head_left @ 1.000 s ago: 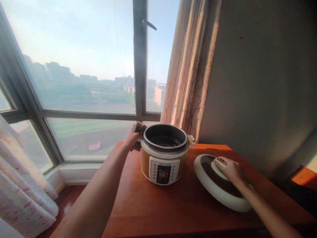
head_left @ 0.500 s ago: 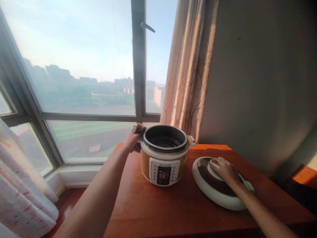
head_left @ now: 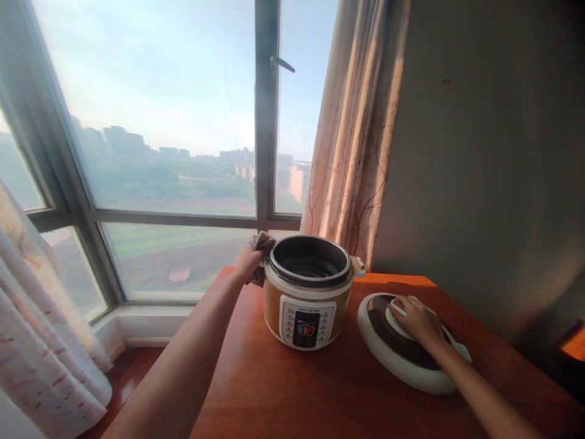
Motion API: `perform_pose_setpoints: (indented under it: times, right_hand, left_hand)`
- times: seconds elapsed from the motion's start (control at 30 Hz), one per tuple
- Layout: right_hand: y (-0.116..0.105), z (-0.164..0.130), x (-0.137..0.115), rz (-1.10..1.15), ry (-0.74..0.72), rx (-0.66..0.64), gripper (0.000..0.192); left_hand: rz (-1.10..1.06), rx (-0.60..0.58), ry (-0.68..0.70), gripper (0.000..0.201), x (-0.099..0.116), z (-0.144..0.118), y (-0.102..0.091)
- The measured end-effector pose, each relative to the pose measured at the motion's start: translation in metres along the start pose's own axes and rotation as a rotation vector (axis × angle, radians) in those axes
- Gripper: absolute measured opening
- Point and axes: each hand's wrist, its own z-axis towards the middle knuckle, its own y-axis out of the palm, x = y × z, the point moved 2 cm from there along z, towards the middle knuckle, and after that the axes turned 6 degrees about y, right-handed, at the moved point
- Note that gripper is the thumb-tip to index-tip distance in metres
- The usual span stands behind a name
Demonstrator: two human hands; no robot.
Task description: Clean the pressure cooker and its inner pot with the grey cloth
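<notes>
- The left hand [head_left: 249, 263] is closing around a crumpled cloth [head_left: 261, 245] and pressing it against the upper left side of the cooker [head_left: 308, 292], right at the rim.
- The right hand [head_left: 418, 319] is lying palm down on the white handle of the lid [head_left: 406, 341], fingers curled over it in a loose grip.
- The lid is resting right side up on the surface [head_left: 320, 390], just to the right of the cooker and not touching it.
- The cooker is standing upright and open between the two hands, its dark inner pot [head_left: 309, 263] showing.
- A white control panel [head_left: 307, 325] is facing the camera from the cooker's yellow front; a short line of brand lettering is sitting above its small display, too small to read.
- A patterned curtain [head_left: 351, 134] is hanging behind the cooker beside the window [head_left: 159, 122], and another pale curtain [head_left: 41, 317] is hanging at the far left.
</notes>
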Motion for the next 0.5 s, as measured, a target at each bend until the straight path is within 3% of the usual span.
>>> perform_pose_setpoints:
  times: [0.2, 0.37, 0.5]
  right_hand:
    - [-0.003, 0.001, -0.002, -0.014, 0.015, -0.040, 0.036]
    - [0.000, 0.015, 0.005, 0.119, 0.091, -0.114, 0.039]
    - [-0.022, 0.037, -0.013, 0.265, 0.107, 0.020, 0.039]
  left_hand:
    - [0.041, 0.004, 0.000, 0.022, -0.003, 0.001, 0.000]
    - [0.082, 0.015, -0.012, 0.022, -0.002, -0.001, -0.001]
    - [0.058, -0.039, -0.027, 0.027, 0.000, -0.001, -0.004]
